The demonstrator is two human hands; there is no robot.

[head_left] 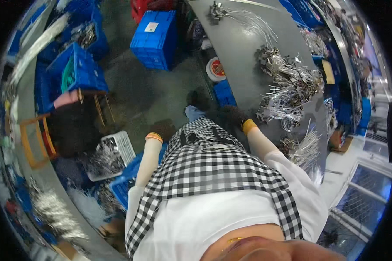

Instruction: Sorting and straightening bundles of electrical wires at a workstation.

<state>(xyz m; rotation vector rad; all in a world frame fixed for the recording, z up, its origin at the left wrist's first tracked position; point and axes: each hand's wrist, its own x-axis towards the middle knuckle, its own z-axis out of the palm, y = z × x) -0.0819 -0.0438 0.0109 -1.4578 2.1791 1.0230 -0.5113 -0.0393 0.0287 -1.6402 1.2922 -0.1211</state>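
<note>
The left hand [163, 129] and the right hand [232, 116], both in dark gloves with orange-yellow cuffs, hang apart in front of the checked apron [213, 169]. Both forearms angle forward and inward. The fingers blur into shadow, so I cannot tell whether either hand is spread, closed or gripping anything. The right hand is by the edge of the grey worktop [235, 48]; contact is unclear. Farther in on that surface lie the tangled bundles of metal pieces with pale strands [287, 87], beyond the right hand. A small blue bin [224, 92] sits below the worktop's edge.

Nearest the left hand, beside its forearm, is a white crate [126, 148] of metal pieces; farther left stands a wooden-framed chair [32, 141]. Ahead, dark floor [137, 93] opens between the chair and the worktop, bounded farther off by a lidded blue crate [154, 41].
</note>
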